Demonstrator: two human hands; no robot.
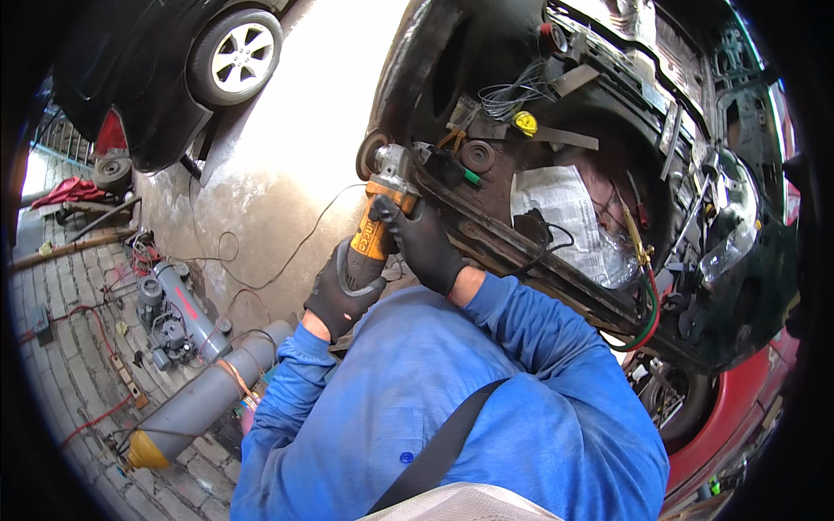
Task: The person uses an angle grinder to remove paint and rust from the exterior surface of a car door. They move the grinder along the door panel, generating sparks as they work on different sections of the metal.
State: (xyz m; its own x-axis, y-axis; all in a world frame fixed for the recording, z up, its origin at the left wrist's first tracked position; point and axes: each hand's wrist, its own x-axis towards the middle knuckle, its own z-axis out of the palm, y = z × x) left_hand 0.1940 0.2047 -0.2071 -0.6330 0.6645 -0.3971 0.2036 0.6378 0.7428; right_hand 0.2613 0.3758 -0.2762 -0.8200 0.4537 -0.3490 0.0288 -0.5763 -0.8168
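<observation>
Both of my hands, in black gloves, hold a yellow angle grinder (371,236). My left hand (341,293) wraps round its rear body, and my right hand (417,239) grips it nearer the metal gear head. The brownish grinding disc (372,154) at the far end is beside the edge of a dark, stripped car body (460,204); whether it touches the metal I cannot tell. Inside the body lie a round disc (477,156), a green-tipped tool (472,178), a yellow tape measure (526,123) and coiled wire (508,97).
A white sheet (556,208) and a brass torch (641,247) with red and green hoses lie in the car body. To the left are a grey gas cylinder (200,404), a compressor (187,313) and trailing cables. A black car (130,78) stands at the far left.
</observation>
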